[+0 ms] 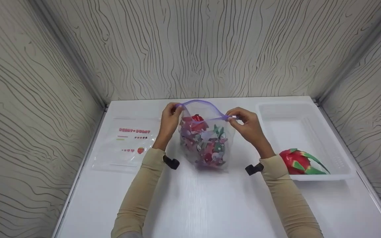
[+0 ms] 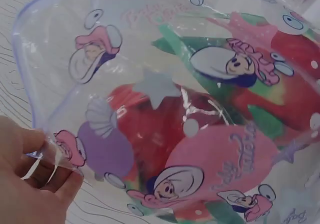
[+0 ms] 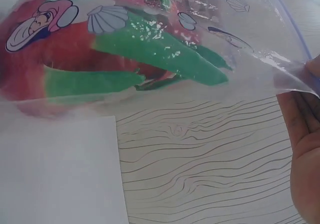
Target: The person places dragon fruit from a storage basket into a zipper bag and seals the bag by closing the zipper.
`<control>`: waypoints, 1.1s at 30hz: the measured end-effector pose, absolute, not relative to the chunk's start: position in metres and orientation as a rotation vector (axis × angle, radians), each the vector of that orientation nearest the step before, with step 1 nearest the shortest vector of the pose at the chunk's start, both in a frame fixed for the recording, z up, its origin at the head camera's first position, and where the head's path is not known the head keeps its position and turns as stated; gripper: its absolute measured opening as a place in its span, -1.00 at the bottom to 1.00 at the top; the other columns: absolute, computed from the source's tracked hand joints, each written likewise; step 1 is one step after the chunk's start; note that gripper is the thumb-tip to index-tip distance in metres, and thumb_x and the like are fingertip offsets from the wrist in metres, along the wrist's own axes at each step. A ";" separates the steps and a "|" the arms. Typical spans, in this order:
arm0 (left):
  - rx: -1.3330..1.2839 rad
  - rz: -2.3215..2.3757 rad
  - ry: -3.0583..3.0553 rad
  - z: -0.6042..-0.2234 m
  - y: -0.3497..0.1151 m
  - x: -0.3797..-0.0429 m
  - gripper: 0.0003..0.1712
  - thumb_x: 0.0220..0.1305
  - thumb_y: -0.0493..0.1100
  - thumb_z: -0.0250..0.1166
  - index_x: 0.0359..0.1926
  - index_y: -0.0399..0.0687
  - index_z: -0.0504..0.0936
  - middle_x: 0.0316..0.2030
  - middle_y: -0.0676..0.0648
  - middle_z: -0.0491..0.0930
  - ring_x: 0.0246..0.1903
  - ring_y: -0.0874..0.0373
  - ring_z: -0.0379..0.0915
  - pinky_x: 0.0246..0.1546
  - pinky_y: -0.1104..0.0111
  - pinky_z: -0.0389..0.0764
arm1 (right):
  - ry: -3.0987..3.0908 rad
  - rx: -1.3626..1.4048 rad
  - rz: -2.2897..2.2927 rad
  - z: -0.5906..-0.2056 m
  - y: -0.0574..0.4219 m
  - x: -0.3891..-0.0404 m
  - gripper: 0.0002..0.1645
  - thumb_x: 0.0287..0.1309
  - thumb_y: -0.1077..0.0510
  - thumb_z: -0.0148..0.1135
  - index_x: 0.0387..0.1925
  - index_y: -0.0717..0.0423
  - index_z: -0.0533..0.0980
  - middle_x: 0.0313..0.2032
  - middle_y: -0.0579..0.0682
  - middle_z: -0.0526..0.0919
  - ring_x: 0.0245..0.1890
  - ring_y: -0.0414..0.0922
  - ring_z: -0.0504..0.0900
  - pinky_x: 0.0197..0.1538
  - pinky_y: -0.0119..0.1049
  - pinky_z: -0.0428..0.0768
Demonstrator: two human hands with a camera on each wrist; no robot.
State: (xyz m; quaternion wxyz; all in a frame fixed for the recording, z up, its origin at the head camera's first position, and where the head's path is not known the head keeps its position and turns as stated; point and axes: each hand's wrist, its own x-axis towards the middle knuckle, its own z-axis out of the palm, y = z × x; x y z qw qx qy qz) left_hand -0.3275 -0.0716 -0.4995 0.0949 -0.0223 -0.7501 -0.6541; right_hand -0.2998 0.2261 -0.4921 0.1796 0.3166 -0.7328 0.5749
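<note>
The zip bag [image 1: 207,145] is upright over the middle of the white worktop [image 1: 217,205], spread between a person's two raised hands; whether its base touches the surface I cannot tell. At the right of the worktop is a white tray [image 1: 326,178], its near side beside the right forearm. Both forearms, in tan sleeves [image 1: 141,195], reach forward from the near edge and lean inward, so the wrists stand closer together than the elbows, one on each side of the bag. On the left, a clear printed bag [image 1: 131,158] lies flat, partly behind the left forearm. The left hand [image 1: 169,124] is held upright at the left end of the zip bag's purple rim [image 1: 195,100], pinching that corner between thumb and fingers; the left wrist view shows its other fingers bent beneath the film. The right hand [image 1: 250,127] slants in toward the opposite corner, back of the hand upward, thumb below and index finger above, pinching the rim there. Between them the mouth is parted, the far edge bowed upward. Red and green fruit-like pieces show through the cartoon-printed film, and a red dragon fruit [image 1: 298,162] with green leaves lies in the tray's near left corner. Smallest is a white slider [image 1: 233,117], right at the right fingers.
</note>
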 end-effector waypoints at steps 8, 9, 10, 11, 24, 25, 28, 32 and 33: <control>-0.132 -2.034 -2.088 -0.498 -0.088 -0.322 -0.82 0.65 -0.27 0.10 0.07 -0.30 0.55 0.01 -0.26 0.64 0.11 -0.16 0.65 0.26 0.08 0.64 | -2.153 0.710 1.626 -0.491 0.242 -0.303 -0.88 0.43 0.42 0.24 -0.08 0.36 0.65 -0.09 0.27 0.75 -0.10 -0.26 0.74 0.06 -0.52 0.67; -0.152 -2.044 -2.082 -0.498 -0.090 -0.321 -0.82 0.66 -0.27 0.08 0.06 -0.30 0.55 0.00 -0.26 0.65 0.10 -0.17 0.67 0.24 0.08 0.65 | -2.167 0.694 1.636 -0.490 0.243 -0.304 -0.86 0.46 0.40 0.23 -0.05 0.37 0.64 -0.06 0.26 0.75 -0.10 -0.25 0.75 0.07 -0.50 0.69; -0.171 -2.049 -2.079 -0.498 -0.091 -0.319 -0.82 0.66 -0.27 0.08 0.06 -0.29 0.54 0.00 -0.26 0.67 0.08 -0.15 0.69 0.21 0.09 0.67 | -2.179 0.682 1.654 -0.490 0.244 -0.304 -0.85 0.48 0.38 0.21 -0.02 0.38 0.62 -0.04 0.26 0.74 -0.09 -0.23 0.76 0.06 -0.47 0.72; -0.186 -2.048 -2.081 -0.498 -0.092 -0.318 -0.83 0.67 -0.27 0.07 0.05 -0.27 0.54 -0.02 -0.25 0.70 0.05 -0.11 0.72 0.16 0.12 0.70 | -2.191 0.673 1.675 -0.490 0.245 -0.305 -0.83 0.50 0.36 0.19 0.01 0.40 0.60 -0.01 0.26 0.73 -0.08 -0.21 0.77 0.06 -0.44 0.74; -0.276 -2.061 -2.062 -0.497 -0.097 -0.305 -0.85 0.63 -0.31 0.12 -0.01 -0.30 0.60 -0.15 -0.29 0.80 -0.23 0.06 0.83 -0.22 0.30 0.81 | -2.200 0.505 1.685 -0.487 0.248 -0.307 -0.74 0.59 0.25 0.10 0.06 0.41 0.55 -0.04 0.31 0.77 -0.08 -0.33 0.81 0.07 -0.35 0.76; -0.286 -2.066 -2.062 -0.496 -0.097 -0.304 -0.85 0.62 -0.31 0.13 0.00 -0.30 0.61 -0.14 -0.29 0.80 -0.22 0.04 0.84 -0.20 0.28 0.82 | -2.190 0.493 1.672 -0.487 0.249 -0.307 -0.75 0.59 0.27 0.10 0.05 0.42 0.55 -0.06 0.31 0.78 -0.10 -0.33 0.82 0.07 -0.36 0.76; -0.324 -2.057 -2.071 -0.496 -0.099 -0.301 -0.83 0.62 -0.28 0.16 0.01 -0.29 0.64 -0.13 -0.28 0.82 -0.17 -0.01 0.84 -0.12 0.22 0.83 | -2.161 0.485 1.652 -0.487 0.249 -0.310 -0.77 0.58 0.33 0.08 0.03 0.46 0.56 -0.13 0.36 0.79 -0.16 -0.32 0.83 0.05 -0.36 0.77; -0.357 -2.027 -2.085 -0.495 -0.102 -0.297 -0.80 0.60 -0.25 0.18 0.00 -0.29 0.67 -0.13 -0.27 0.83 -0.13 -0.06 0.84 -0.07 0.17 0.83 | -2.134 0.479 1.658 -0.485 0.248 -0.312 -0.78 0.54 0.34 0.13 0.01 0.46 0.58 -0.17 0.40 0.79 -0.21 -0.31 0.83 0.00 -0.40 0.77; -0.357 -2.027 -2.082 -0.494 -0.103 -0.297 -0.80 0.60 -0.25 0.19 -0.01 -0.30 0.67 -0.13 -0.27 0.83 -0.12 -0.07 0.84 -0.06 0.17 0.83 | -2.129 0.475 1.664 -0.485 0.248 -0.313 -0.78 0.53 0.32 0.15 0.00 0.46 0.59 -0.17 0.40 0.79 -0.21 -0.31 0.83 -0.01 -0.41 0.77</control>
